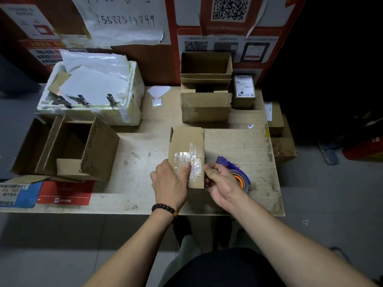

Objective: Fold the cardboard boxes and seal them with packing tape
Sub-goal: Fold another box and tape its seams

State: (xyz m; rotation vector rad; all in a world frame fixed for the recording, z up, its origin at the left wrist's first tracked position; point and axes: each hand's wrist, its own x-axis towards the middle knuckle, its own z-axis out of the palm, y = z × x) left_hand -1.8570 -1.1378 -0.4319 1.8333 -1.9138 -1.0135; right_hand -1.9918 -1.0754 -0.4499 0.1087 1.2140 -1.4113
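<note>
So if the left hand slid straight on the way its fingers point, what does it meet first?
The left hand already touches the small brown cardboard box; its fingertips rest on the clear packing tape.

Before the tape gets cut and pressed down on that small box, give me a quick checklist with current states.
1. Small brown cardboard box steadied: ok, left hand presses its taped top.
2. Clear packing tape on the box top: ok, though wrinkled.
3. Blue tape dispenser with orange core held: ok, right hand grips it beside the box.
4. Tape cut free: cannot tell.
5. Box's far end flaps closed: not ok, standing open.
6. Plywood table beside the box free: ok.
</note>
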